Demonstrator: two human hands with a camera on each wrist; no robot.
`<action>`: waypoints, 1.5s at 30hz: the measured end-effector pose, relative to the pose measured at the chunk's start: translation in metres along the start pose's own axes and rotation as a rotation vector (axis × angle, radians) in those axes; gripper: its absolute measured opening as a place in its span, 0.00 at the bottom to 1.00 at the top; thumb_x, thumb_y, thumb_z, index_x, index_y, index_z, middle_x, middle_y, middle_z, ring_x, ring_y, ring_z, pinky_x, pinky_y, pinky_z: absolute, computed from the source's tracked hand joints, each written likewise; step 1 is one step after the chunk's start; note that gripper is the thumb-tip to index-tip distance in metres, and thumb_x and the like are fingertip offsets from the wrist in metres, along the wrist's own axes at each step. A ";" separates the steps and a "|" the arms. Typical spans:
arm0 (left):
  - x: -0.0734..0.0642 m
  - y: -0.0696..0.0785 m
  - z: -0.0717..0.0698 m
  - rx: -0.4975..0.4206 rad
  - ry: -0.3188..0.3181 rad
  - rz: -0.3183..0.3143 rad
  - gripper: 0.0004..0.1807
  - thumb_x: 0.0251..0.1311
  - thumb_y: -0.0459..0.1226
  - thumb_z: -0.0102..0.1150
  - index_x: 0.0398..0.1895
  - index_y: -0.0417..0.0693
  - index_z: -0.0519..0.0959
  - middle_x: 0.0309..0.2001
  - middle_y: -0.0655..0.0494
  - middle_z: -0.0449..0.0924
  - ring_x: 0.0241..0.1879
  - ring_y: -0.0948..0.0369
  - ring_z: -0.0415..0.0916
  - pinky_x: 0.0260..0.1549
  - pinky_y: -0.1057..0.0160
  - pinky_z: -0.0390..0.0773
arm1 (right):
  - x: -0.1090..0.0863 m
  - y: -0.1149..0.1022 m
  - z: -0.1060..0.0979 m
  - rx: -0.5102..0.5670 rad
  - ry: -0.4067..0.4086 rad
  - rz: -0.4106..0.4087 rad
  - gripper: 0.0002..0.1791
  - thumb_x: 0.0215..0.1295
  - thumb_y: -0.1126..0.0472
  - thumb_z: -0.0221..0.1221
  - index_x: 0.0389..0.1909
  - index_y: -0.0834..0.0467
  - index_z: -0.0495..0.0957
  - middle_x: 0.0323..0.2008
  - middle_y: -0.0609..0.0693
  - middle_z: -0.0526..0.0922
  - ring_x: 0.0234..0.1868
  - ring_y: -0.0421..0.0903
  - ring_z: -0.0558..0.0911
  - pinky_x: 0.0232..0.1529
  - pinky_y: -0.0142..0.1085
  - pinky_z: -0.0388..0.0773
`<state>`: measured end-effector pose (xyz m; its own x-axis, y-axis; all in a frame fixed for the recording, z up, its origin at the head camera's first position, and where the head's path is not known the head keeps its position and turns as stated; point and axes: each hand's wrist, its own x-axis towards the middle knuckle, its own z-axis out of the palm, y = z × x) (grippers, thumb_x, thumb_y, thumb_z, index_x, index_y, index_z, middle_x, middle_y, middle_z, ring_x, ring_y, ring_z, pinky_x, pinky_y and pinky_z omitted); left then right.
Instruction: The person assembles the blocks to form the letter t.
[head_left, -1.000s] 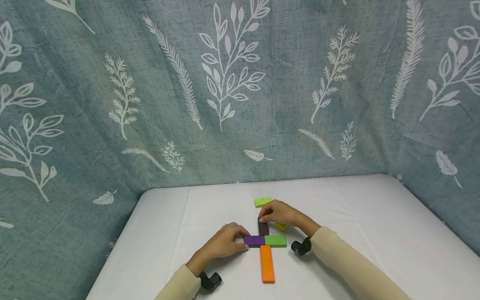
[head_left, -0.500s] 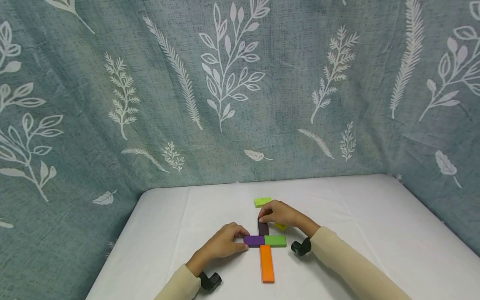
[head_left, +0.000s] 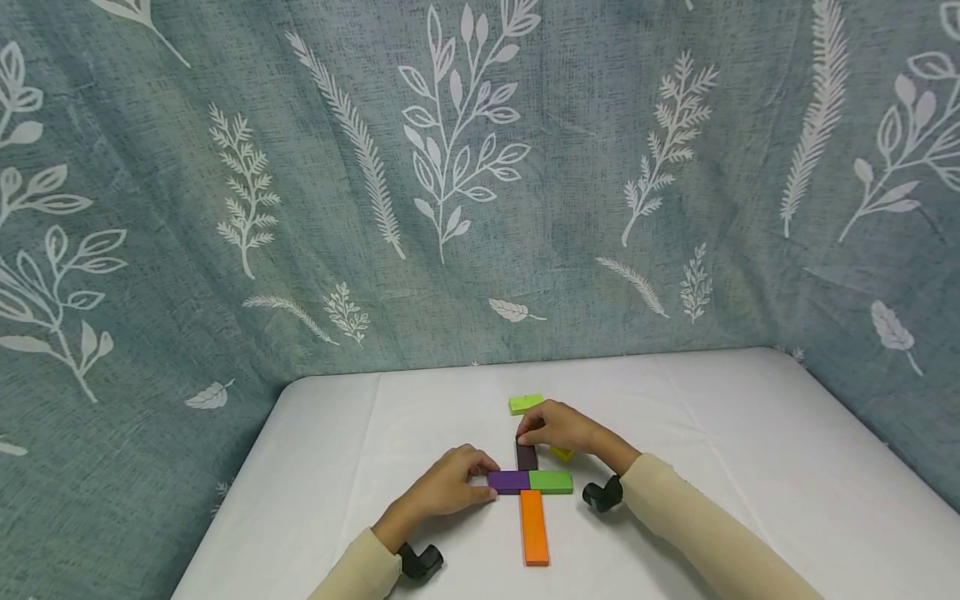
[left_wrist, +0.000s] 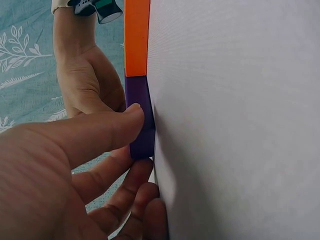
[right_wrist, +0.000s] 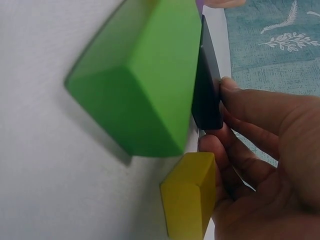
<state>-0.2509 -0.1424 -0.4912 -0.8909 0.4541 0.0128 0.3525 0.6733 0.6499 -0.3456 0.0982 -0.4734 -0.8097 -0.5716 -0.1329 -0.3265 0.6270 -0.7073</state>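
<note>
My left hand point(head_left: 450, 483) pinches the left end of a purple block point(head_left: 508, 482), thumb on the near side and fingers at the far side. In the left wrist view the thumb presses the purple block point(left_wrist: 137, 90). A green block point(head_left: 551, 482) abuts its right end. Below their seam lies a long orange block point(head_left: 534, 529), pointing toward me. Above it stands a dark brown block point(head_left: 527, 457) in line, whose far end my right hand point(head_left: 564, 427) pinches. The right wrist view shows fingertips on the dark block point(right_wrist: 207, 85), beside the big green block point(right_wrist: 165, 65).
A yellow block point(head_left: 562, 453) lies partly hidden under the right hand; its end shows in the right wrist view as a yellow block point(right_wrist: 187, 195). Farther back is a lime block point(head_left: 527, 405). All rest on a white-covered table point(head_left: 420, 417), with a leaf-patterned curtain point(head_left: 450, 317) behind.
</note>
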 end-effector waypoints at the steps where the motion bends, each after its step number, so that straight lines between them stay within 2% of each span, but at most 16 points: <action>1: 0.000 0.000 0.000 0.000 0.000 0.000 0.15 0.58 0.43 0.71 0.48 0.52 0.83 0.44 0.59 0.79 0.44 0.62 0.71 0.45 0.64 0.71 | 0.000 0.000 0.000 -0.002 0.000 -0.001 0.04 0.67 0.58 0.64 0.37 0.51 0.86 0.37 0.42 0.86 0.41 0.41 0.76 0.51 0.42 0.73; 18: 0.001 0.001 -0.001 -0.006 0.003 -0.003 0.15 0.58 0.43 0.71 0.47 0.53 0.83 0.43 0.59 0.78 0.43 0.61 0.70 0.44 0.64 0.70 | 0.001 -0.001 -0.002 -0.024 0.009 0.002 0.03 0.67 0.58 0.64 0.36 0.51 0.86 0.36 0.42 0.86 0.40 0.41 0.76 0.50 0.41 0.73; 32: 0.000 0.001 0.002 -0.008 0.001 -0.006 0.15 0.58 0.42 0.71 0.47 0.52 0.83 0.42 0.58 0.77 0.42 0.62 0.70 0.43 0.65 0.70 | -0.003 -0.001 0.000 -0.069 0.005 -0.054 0.04 0.67 0.56 0.64 0.37 0.51 0.86 0.37 0.43 0.85 0.39 0.40 0.77 0.44 0.38 0.74; 39: -0.001 0.002 0.001 -0.013 0.000 -0.009 0.15 0.58 0.42 0.71 0.47 0.52 0.83 0.42 0.58 0.78 0.42 0.62 0.70 0.43 0.64 0.69 | -0.003 0.000 0.000 -0.074 0.007 -0.080 0.04 0.67 0.57 0.64 0.37 0.52 0.86 0.37 0.43 0.86 0.40 0.40 0.78 0.47 0.41 0.75; 45: -0.003 0.004 -0.001 -0.009 -0.001 -0.010 0.15 0.59 0.43 0.70 0.48 0.52 0.83 0.44 0.58 0.78 0.44 0.62 0.70 0.44 0.63 0.69 | -0.003 -0.001 -0.001 -0.081 0.009 -0.075 0.04 0.68 0.57 0.63 0.38 0.50 0.86 0.37 0.42 0.86 0.40 0.39 0.79 0.46 0.40 0.76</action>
<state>-0.2474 -0.1417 -0.4881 -0.8942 0.4476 0.0057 0.3408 0.6724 0.6571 -0.3433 0.1006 -0.4714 -0.7857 -0.6140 -0.0751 -0.4247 0.6237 -0.6562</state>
